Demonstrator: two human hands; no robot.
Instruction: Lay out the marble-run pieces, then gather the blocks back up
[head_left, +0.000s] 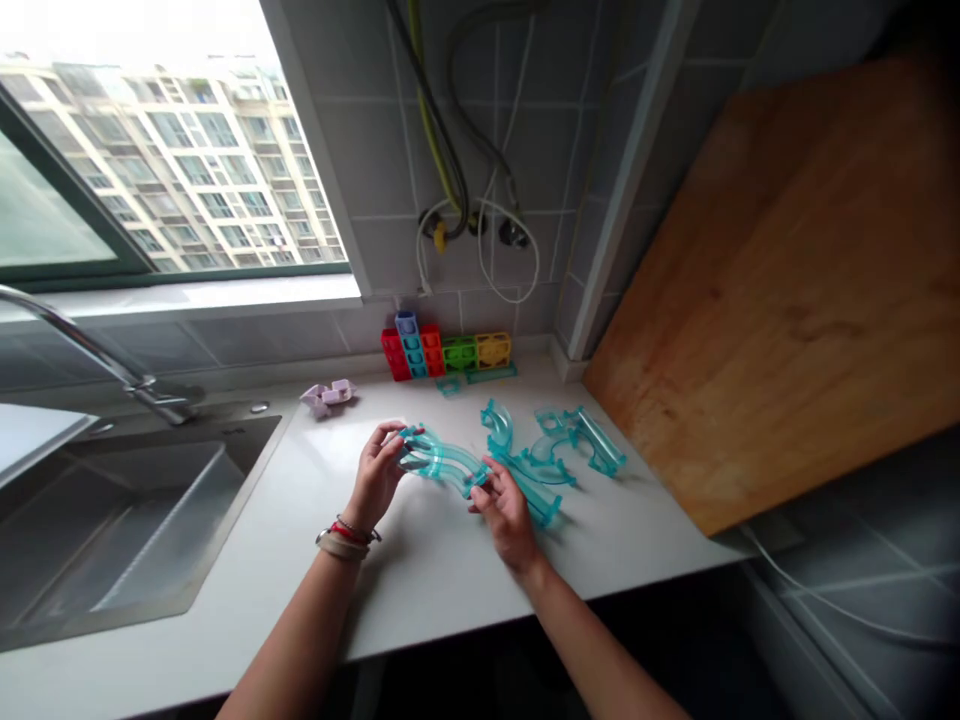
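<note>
A clear teal marble-run track piece [448, 462] with a wavy shape is held above the counter between both hands. My left hand [377, 478] is closed on its left end, fingers wrapped over the edge. At the right end, my right hand [504, 512] pinches the track with thumb and fingers. Just beyond my right hand lie several more teal pieces: a curved track [497, 428], a straight track [541, 500] and a tube-like straight piece [600, 440]. Bracelets circle my left wrist.
Coloured blocks, including a red block [394, 354], a green block [459, 353] and a yellow block [493, 350], stand against the wall. Pale pink pieces [328, 396] lie near the sink [187, 590]. A faucet [97, 350] rises at left; a wooden board [810, 300] leans at right.
</note>
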